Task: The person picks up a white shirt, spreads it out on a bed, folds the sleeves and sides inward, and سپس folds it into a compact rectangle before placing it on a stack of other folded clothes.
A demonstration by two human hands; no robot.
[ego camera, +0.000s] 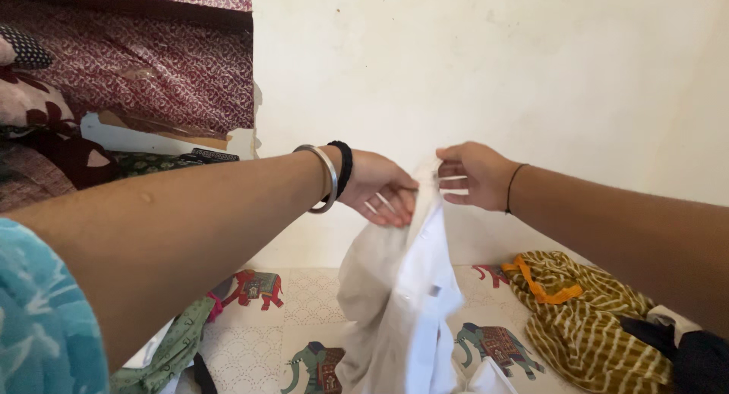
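Both hands, left hand [380,189] and right hand [474,175], pinched the top edge of a white garment [402,287] hanging over the elephant-print bedsheet [266,333]

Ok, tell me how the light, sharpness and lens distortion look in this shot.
Head view: soft, even daylight, no hard glare; the wall is bright but not washed out. The white cloth held up by the left hand and right hand loses some fold detail. Hands and the striped garment are fairly sharp; the near left forearm and blue sleeve look enlarged and soft, from the wide lens.
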